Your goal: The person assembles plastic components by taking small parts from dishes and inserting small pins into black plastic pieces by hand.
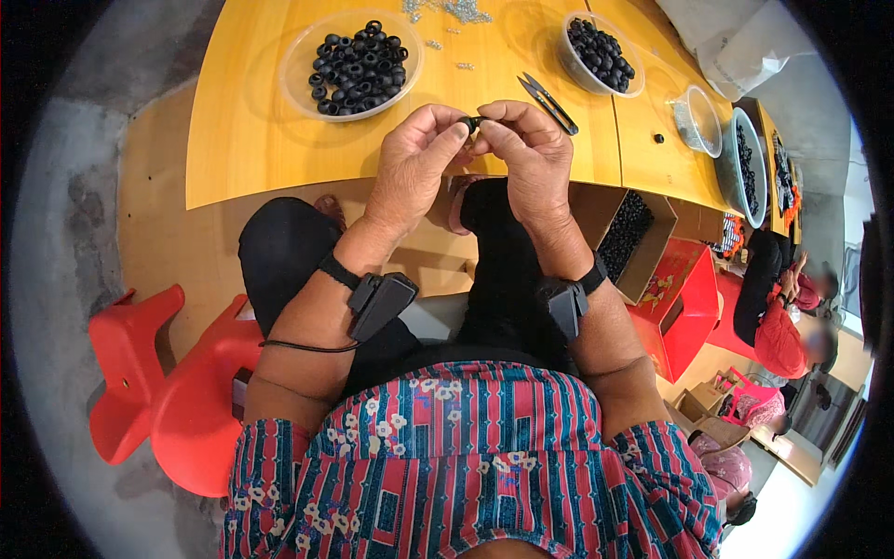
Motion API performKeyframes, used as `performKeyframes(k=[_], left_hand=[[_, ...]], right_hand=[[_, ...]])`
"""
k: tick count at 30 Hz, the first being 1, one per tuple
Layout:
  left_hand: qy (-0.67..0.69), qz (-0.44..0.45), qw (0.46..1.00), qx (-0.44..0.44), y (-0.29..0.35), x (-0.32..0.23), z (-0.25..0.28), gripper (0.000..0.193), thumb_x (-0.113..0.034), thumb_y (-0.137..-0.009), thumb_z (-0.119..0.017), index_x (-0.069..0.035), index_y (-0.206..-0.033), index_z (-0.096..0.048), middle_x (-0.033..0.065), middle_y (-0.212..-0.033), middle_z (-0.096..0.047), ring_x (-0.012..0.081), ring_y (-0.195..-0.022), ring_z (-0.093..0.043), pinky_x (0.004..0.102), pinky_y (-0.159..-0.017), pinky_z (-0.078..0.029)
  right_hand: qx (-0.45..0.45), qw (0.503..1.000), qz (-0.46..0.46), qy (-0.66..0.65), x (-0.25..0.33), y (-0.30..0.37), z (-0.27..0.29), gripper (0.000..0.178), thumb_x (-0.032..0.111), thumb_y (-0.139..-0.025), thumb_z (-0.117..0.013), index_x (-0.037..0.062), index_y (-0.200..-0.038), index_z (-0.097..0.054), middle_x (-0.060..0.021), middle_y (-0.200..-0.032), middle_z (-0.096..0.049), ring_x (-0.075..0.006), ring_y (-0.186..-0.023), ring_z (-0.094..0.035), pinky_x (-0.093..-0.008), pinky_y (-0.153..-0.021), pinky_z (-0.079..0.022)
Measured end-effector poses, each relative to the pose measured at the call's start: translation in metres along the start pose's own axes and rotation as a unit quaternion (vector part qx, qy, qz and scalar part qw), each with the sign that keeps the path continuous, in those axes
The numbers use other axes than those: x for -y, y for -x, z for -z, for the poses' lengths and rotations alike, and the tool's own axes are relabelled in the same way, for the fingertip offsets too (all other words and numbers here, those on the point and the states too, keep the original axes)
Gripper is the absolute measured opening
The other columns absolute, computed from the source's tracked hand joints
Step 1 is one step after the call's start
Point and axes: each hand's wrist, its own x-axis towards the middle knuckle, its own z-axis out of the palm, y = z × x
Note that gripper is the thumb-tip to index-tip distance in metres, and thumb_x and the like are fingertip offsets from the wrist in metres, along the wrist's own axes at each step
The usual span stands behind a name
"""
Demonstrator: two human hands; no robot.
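Above the table's near edge, my two hands meet with fingertips pinched around one small black part (473, 123). My left hand (416, 158) is closed on its left side, thumb and forefinger pressed together. From the other side my right hand (529, 149) pinches it too. The fingers cover most of the part, so its exact shape is hidden. Beyond my left hand stands a clear round bowl (291, 88) of black ring-like plastic pieces (358, 70). Black thread snips (549, 104) lie on the table just past my right hand.
The yellow table (233, 140) also bears small clear pieces (466, 11), a second bowl of black pieces (601, 56), a clear tub (697, 121) and a blue basin (747, 158). Below are a carton (626, 233) and a red box (675, 312). Red stools (140, 363) stand left; other people sit right.
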Motion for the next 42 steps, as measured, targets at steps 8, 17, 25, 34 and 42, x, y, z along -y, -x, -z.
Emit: performKeyframes(k=[8, 17, 25, 34, 42], left_hand=[[-0.013, -0.008, 1.000, 0.018, 0.001, 0.002, 0.002, 0.019, -0.018, -0.093, -0.053, -0.003, -0.104, -0.054, 0.0021, -0.091, -0.060, 0.0085, -0.082, -0.057, 0.0232, -0.076, -0.047], [-0.027, -0.020, 0.999, 0.014, 0.001, 0.000, 0.001, 0.019, -0.019, -0.092, -0.054, -0.004, -0.104, -0.055, -0.0012, -0.087, -0.058, 0.0065, -0.078, -0.055, 0.0198, -0.069, -0.043], [-0.030, -0.022, 0.999, 0.011, 0.001, 0.001, -0.001, 0.017, -0.018, -0.092, -0.054, -0.005, -0.103, -0.055, -0.0023, -0.084, -0.056, 0.0053, -0.074, -0.053, 0.0188, -0.066, -0.041], [-0.024, -0.018, 1.000, 0.007, 0.000, -0.002, -0.001, 0.013, -0.011, -0.090, -0.054, 0.000, -0.097, -0.055, 0.0012, -0.087, -0.058, 0.0077, -0.081, -0.057, 0.0223, -0.076, -0.047], [-0.019, -0.022, 1.000, 0.009, 0.000, 0.000, -0.001, 0.012, -0.011, -0.090, -0.054, 0.000, -0.097, -0.055, 0.0010, -0.086, -0.057, 0.0079, -0.078, -0.056, 0.0223, -0.076, -0.046]], right_hand=[[0.006, 0.997, -0.039, -0.064, 0.000, -0.001, 0.004, 0.013, -0.003, -0.083, -0.058, -0.0052, -0.095, -0.061, -0.0056, -0.078, -0.061, -0.0112, -0.066, -0.057, -0.0226, -0.065, -0.048], [0.022, 0.996, -0.047, -0.076, -0.003, -0.004, 0.011, 0.013, -0.002, -0.083, -0.058, -0.0057, -0.096, -0.061, -0.0057, -0.079, -0.062, -0.0111, -0.065, -0.057, -0.0229, -0.063, -0.048], [0.021, 0.998, -0.042, -0.048, -0.003, -0.004, 0.011, 0.013, -0.002, -0.083, -0.058, -0.0053, -0.095, -0.062, -0.0057, -0.079, -0.062, -0.0109, -0.065, -0.056, -0.0228, -0.063, -0.048], [0.020, 0.999, -0.029, -0.027, 0.001, -0.003, 0.009, 0.012, -0.003, -0.083, -0.057, -0.0061, -0.094, -0.061, -0.0062, -0.079, -0.062, -0.0115, -0.065, -0.057, -0.0236, -0.063, -0.049], [0.007, 0.992, -0.056, -0.109, -0.006, -0.004, 0.011, 0.013, -0.003, -0.083, -0.058, -0.0056, -0.095, -0.061, -0.0063, -0.079, -0.062, -0.0120, -0.063, -0.057, -0.0239, -0.062, -0.050]])
